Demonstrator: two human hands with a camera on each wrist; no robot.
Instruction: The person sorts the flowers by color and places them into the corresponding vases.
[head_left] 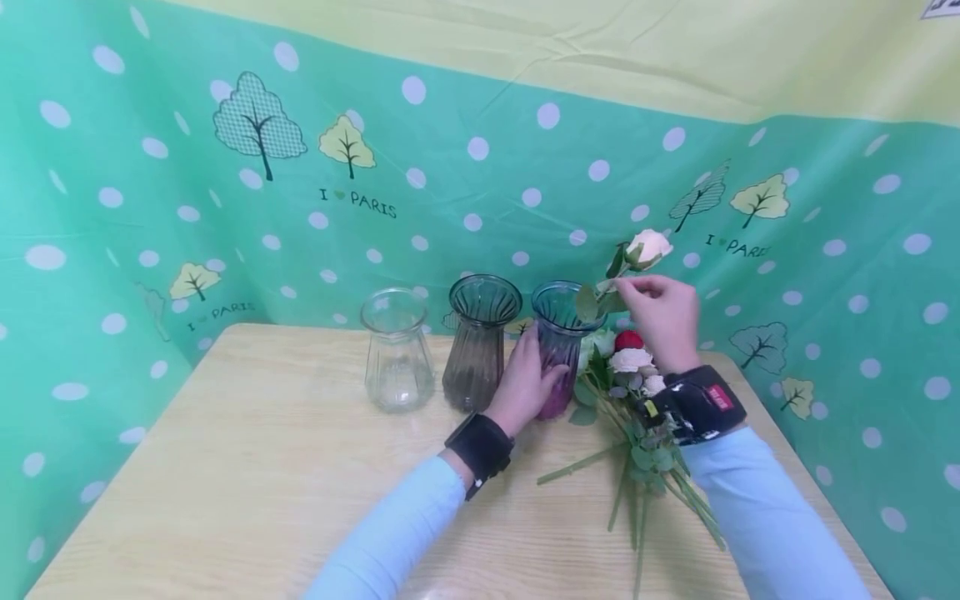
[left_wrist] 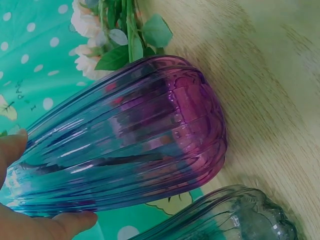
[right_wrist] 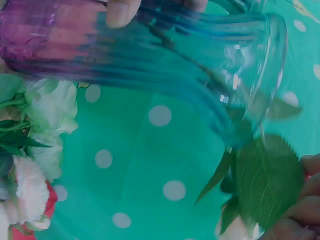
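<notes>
one clear vase (head_left: pixel 400 379), one gray vase (head_left: pixel 472 362) and one blue and purple vase (left_wrist: pixel 150 120) make three. there is one pale rose (head_left: pixel 649 247) and one flower pile (head_left: pixel 630 360) too squished to count. one left hand (head_left: pixel 522 383) and one right hand (head_left: pixel 665 319) make two. there are two wristbands (head_left: pixel 482 446), two sleeves (head_left: pixel 772 517) and one table (head_left: pixel 262 450).

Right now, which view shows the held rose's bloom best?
Head: the bloom shows clear above the right hand. Right wrist catches only part, at the bottom edge; left wrist misses it, showing a stem inside the vase.
</notes>
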